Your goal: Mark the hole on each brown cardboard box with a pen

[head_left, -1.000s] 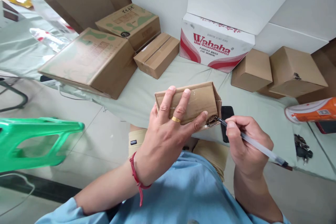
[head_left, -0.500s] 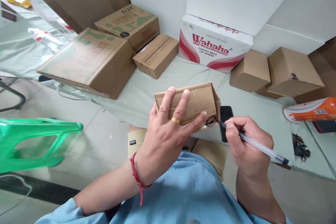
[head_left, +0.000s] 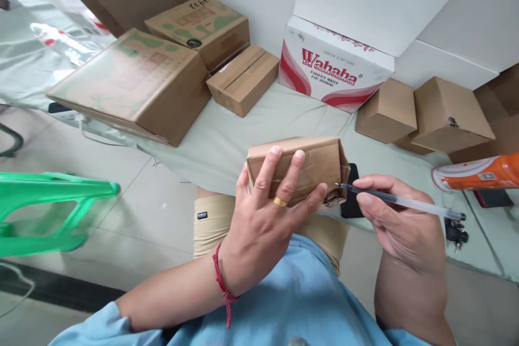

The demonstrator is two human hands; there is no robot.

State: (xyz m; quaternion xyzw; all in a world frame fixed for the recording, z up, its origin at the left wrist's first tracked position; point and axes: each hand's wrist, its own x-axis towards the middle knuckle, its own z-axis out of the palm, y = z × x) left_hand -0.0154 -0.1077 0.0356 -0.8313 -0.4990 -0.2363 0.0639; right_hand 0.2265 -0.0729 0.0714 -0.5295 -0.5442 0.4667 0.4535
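Observation:
A small brown cardboard box (head_left: 314,165) is tilted at the table's near edge, with a torn, dark, crumpled patch at its lower right corner. My left hand (head_left: 270,216) grips this box, fingers spread over its face, the thumb near the torn patch. In my right hand (head_left: 401,216) is a pen (head_left: 389,198) with a clear barrel, held between thumb and fingers. Its dark tip points left, at the box's right end just above the torn corner. Behind the box lies a black phone (head_left: 352,194), partly hidden.
Large printed cartons (head_left: 133,81) and a small taped box (head_left: 243,78) stand back left. A white Wahaha carton (head_left: 334,67) is behind, brown boxes (head_left: 450,113) at right. An orange-white bottle (head_left: 478,173) and keys (head_left: 457,232) lie right; a green stool (head_left: 57,189) stands left.
The box has shifted slightly right in my left hand and shows more of its top side. My right hand has moved right, and the pen lies flatter, its tip above the torn patch.

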